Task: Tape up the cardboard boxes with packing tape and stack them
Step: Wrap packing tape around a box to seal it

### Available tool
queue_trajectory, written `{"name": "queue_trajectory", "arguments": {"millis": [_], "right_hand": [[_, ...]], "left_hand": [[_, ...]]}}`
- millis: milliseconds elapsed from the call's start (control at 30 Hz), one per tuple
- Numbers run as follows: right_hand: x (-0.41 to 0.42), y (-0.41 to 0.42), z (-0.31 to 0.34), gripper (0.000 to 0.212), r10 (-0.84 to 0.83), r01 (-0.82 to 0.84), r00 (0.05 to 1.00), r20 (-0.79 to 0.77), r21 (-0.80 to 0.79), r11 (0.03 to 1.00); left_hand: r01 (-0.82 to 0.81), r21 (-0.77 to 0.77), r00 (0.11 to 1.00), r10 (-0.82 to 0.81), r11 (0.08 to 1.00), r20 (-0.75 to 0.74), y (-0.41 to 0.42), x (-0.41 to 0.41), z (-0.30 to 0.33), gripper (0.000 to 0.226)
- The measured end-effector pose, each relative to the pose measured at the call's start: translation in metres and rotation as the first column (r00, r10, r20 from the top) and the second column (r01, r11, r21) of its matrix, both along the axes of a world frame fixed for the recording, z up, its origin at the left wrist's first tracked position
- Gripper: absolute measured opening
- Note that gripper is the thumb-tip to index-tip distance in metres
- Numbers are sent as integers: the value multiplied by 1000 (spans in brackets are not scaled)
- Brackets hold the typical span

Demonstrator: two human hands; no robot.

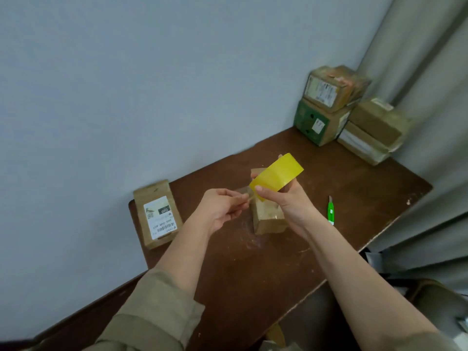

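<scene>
My right hand (pixel 288 201) grips a yellow roll of packing tape (pixel 277 174), held above a small brown cardboard box (pixel 268 220) that stands on the dark wooden table (pixel 253 269). My left hand (pixel 222 209) pinches the clear free end of the tape (pixel 243 192), drawn a short way out to the left of the roll. The roll and my right hand hide the box's top. A second box with a white label (pixel 157 214) lies flat at the table's left corner by the wall.
A green utility knife (pixel 330 211) lies on the table right of the small box. Stacked cardboard boxes (pixel 326 105) and flatter ones (pixel 372 133) fill the far right corner by a grey curtain (pixel 430 72). A chair (pixel 435 302) stands at the lower right.
</scene>
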State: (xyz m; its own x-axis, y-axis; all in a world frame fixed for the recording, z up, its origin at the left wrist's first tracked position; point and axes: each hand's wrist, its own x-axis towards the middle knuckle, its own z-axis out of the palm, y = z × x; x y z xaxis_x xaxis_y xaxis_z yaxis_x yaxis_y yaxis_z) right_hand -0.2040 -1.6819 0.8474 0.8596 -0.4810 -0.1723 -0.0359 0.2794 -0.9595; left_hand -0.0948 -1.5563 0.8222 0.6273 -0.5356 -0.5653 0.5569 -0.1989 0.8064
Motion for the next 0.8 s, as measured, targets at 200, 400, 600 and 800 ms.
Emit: {"name": "queue_trajectory", "arguments": {"millis": [200,400,600,800], "right_hand": [[-21,-29,-6,14,-271,286,957,-102,181,941],[-26,-64,-23,16,-389,396,915,-107,47,917],[-20,-98,-47,54,-360,342,927,-102,-157,927],[-23,-124,-77,134,-98,44,990,-98,-453,890]], "left_hand": [[46,85,995,-53,995,80,-36,-17,25,23],[33,126,990,-50,991,133,-61,-20,39,5],[-94,199,974,48,975,222,-89,-12,35,4],[-216,284,943,124,934,309,-91,-7,9,3]]}}
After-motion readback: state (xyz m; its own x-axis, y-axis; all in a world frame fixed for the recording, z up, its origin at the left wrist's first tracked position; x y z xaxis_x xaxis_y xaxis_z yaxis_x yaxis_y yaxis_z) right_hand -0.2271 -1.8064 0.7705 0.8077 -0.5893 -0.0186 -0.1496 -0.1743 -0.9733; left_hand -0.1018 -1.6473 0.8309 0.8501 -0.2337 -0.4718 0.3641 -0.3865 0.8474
